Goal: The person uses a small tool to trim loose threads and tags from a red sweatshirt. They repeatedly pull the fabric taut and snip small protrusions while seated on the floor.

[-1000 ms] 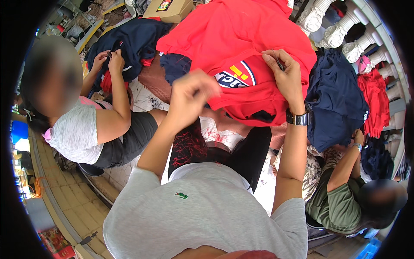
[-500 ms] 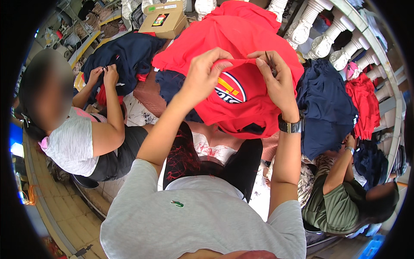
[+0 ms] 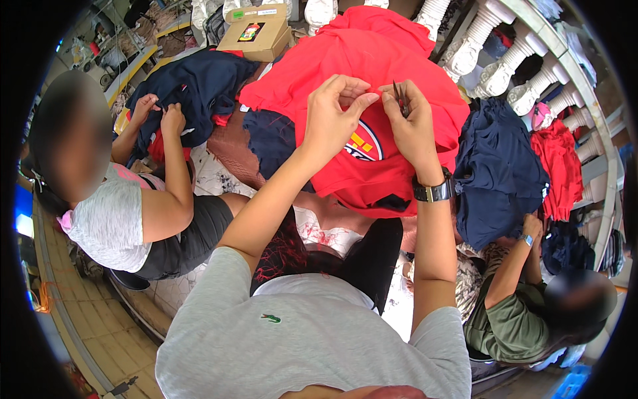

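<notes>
A red shirt point(image 3: 405, 56) with an oval printed patch point(image 3: 364, 141) lies heaped in front of me. Over it, my left hand point(image 3: 332, 120) has its fingers curled and the thumb drawn near the fingertips. Whatever it may pinch is too small to make out. Close beside it, my right hand point(image 3: 413, 123) holds small dark thread snips point(image 3: 400, 98), their points sticking up between the fingers. Thumb and forefinger of that hand reach toward the left fingertips, just above the patch.
Navy garments point(image 3: 502, 169) are piled on the right, near a red one point(image 3: 557, 166). A cardboard box point(image 3: 256, 36) stands at the back beside white balusters point(image 3: 468, 46). One person at left handles a navy garment point(image 3: 193, 83); another person sits at right.
My hands have drawn closer together and let go of the raised edge of the red shirt, which has dropped lower. My left hand has moved right.
</notes>
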Demonstrator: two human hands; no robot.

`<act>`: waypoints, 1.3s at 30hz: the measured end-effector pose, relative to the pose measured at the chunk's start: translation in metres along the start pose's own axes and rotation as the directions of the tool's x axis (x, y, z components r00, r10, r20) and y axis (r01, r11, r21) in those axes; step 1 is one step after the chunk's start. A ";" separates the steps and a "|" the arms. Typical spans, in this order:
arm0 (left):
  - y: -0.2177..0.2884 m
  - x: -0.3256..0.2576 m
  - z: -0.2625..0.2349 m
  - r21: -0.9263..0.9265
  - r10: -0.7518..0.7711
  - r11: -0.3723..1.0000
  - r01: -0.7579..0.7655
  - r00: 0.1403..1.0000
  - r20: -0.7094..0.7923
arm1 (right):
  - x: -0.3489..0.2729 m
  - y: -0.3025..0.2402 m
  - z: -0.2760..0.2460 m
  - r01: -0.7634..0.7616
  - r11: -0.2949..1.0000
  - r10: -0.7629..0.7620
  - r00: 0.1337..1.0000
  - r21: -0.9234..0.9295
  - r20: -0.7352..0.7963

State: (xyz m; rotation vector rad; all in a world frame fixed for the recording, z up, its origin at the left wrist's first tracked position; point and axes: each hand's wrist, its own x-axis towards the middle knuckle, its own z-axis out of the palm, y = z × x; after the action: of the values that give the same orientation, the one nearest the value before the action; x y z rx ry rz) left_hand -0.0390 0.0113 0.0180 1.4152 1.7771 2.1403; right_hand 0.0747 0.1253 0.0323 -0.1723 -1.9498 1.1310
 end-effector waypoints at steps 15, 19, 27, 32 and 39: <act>-0.029 -0.006 0.003 -0.368 -0.104 0.922 0.117 0.993 0.054 | -0.013 -0.008 0.004 -0.159 0.983 0.166 0.983 0.090 -0.076; -0.009 -0.006 0.002 -0.142 -0.091 0.985 0.101 0.993 0.076 | -0.015 -0.007 0.007 -0.054 0.999 0.054 0.996 0.007 -0.072; -0.026 -0.003 0.001 -0.341 -0.094 0.936 0.087 0.996 -0.004 | -0.015 -0.005 0.004 -0.059 0.998 0.060 0.994 0.019 -0.089; -0.008 -0.012 0.008 -0.205 -0.028 0.978 0.025 1.000 -0.012 | -0.019 -0.007 0.004 -0.041 0.999 0.043 0.993 0.023 -0.106; -0.018 -0.008 0.017 -0.268 -0.144 0.954 0.134 0.989 -0.020 | -0.026 -0.024 0.015 0.076 0.948 -0.124 0.982 -0.308 -0.140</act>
State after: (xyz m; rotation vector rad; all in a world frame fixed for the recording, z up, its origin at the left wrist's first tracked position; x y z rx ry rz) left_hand -0.0322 0.0261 -0.0019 1.1576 1.4789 2.2425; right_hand 0.0870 0.0891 0.0323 -0.3125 -1.9550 0.7255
